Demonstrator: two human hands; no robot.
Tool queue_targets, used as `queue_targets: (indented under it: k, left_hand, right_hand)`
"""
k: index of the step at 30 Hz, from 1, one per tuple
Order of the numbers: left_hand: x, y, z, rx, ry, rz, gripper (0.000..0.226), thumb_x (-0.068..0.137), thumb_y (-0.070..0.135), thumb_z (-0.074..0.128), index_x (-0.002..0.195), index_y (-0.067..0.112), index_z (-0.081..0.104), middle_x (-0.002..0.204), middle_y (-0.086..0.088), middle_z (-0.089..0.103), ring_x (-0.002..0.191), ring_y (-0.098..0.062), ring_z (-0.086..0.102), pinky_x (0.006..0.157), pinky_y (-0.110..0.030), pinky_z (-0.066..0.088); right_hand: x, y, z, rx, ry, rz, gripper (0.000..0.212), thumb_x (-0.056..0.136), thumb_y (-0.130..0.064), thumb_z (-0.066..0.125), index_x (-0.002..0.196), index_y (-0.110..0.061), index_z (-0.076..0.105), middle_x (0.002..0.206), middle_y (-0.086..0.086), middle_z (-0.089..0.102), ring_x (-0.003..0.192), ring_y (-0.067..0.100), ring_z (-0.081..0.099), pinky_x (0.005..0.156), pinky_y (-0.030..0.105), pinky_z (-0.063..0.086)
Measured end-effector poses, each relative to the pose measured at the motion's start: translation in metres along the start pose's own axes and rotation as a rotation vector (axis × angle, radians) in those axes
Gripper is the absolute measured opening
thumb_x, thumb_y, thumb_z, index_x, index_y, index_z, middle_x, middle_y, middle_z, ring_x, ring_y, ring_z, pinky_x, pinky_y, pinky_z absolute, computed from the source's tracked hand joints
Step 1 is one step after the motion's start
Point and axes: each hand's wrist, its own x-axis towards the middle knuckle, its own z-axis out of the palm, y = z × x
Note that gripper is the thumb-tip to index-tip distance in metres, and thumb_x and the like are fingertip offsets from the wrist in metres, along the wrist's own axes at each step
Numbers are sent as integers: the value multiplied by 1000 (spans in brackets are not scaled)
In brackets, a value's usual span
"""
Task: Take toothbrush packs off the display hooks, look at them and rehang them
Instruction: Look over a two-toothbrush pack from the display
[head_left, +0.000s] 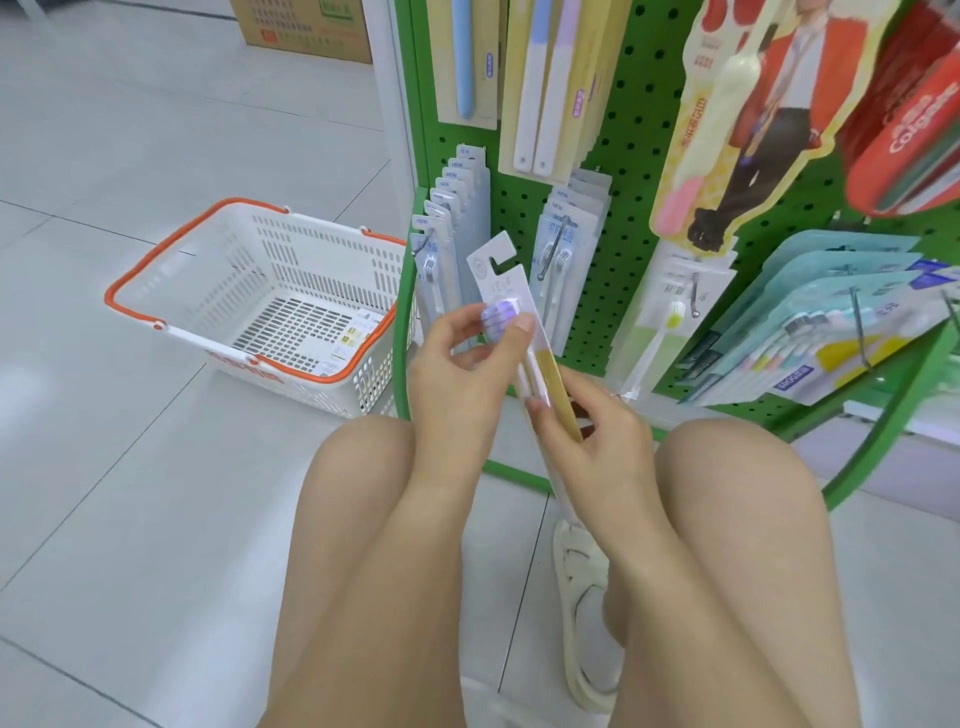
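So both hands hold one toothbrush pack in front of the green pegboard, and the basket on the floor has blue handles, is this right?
Not quite: the head view shows the basket has orange handles. The rest holds: left hand and right hand both hold one pack before the pegboard.

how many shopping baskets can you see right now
1. A white shopping basket with orange handles sits on the floor left of the green display rack. More could be out of view.
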Motion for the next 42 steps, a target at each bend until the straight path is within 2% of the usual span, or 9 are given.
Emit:
queue_targets:
  k: [5, 11, 16, 21, 26, 30, 33, 35, 42]
  left_hand:
    - [0, 0, -3, -119, -7, -63, 24, 86, 19, 72, 109, 11, 67, 109, -12, 70, 98, -22, 69, 71, -25, 57]
    - [0, 6, -7, -190, 3, -77, 16, 86, 17, 73, 100, 15, 67, 103, -12, 69, 88, -18, 68, 69, -24, 56]
    - [0, 3, -4, -78, 54, 14, 30, 74, 31, 81, 97, 20, 67, 95, 2, 70, 92, -15, 70, 79, -40, 60]
    - [-2, 1, -3, 14, 70, 90, 25, 71, 39, 75, 90, 27, 66, 91, 8, 69, 77, -5, 69, 81, -51, 57]
    - [-1, -1, -2, 28, 95, 93, 20, 72, 40, 73, 86, 29, 65, 86, 11, 69, 72, -14, 69, 79, -51, 58]
    - [0, -2, -2, 62, 29, 137, 23, 79, 40, 71, 98, 29, 67, 95, 17, 67, 84, -6, 67, 84, -43, 57]
    - [-4, 0, -5, 213, -45, 384, 41, 82, 25, 74, 120, 30, 60, 116, 21, 55, 109, 3, 54, 91, -25, 51]
    - [-4, -3, -7, 319, -99, 518, 44, 82, 23, 71, 122, 32, 59, 118, 19, 51, 116, 2, 49, 97, -31, 48]
    - [1, -8, -9, 353, -84, 544, 36, 82, 23, 69, 116, 28, 61, 112, 11, 55, 107, -4, 54, 92, -36, 50]
  right_hand:
    - [-3, -1, 1, -78, 1, -57, 33, 88, -37, 53, 119, -39, 64, 97, -10, 67, 88, 4, 57, 67, 21, 45]
    - [0, -9, -2, 206, -118, 18, 22, 90, -42, 54, 109, -45, 65, 105, -24, 68, 105, 0, 60, 88, 22, 47]
    - [-2, -10, -4, 134, -106, -33, 31, 99, -23, 51, 76, -42, 62, 59, -12, 47, 59, 0, 43, 54, 11, 32]
    - [-3, -7, -3, 43, -75, -50, 25, 98, -26, 50, 81, -30, 67, 55, -13, 42, 55, 3, 42, 51, 12, 27]
    - [-5, -9, -6, 7, -80, -51, 24, 99, -22, 51, 86, -28, 70, 55, -15, 45, 57, 4, 45, 52, 13, 28]
    - [-5, -12, -7, 67, -86, -19, 29, 99, -20, 52, 78, -30, 69, 52, -16, 44, 55, 3, 42, 52, 13, 27]
    - [-3, -12, -8, 172, -86, 31, 39, 97, -28, 52, 58, -20, 47, 54, -12, 31, 55, 5, 28, 53, 24, 21]
    - [-3, -11, -9, 215, -92, 21, 39, 93, -32, 50, 61, -10, 45, 57, -7, 30, 57, 8, 28, 54, 26, 20]
    - [-3, -9, -12, 223, -103, 22, 40, 94, -29, 51, 67, 0, 50, 57, -6, 35, 58, 7, 32, 52, 22, 24]
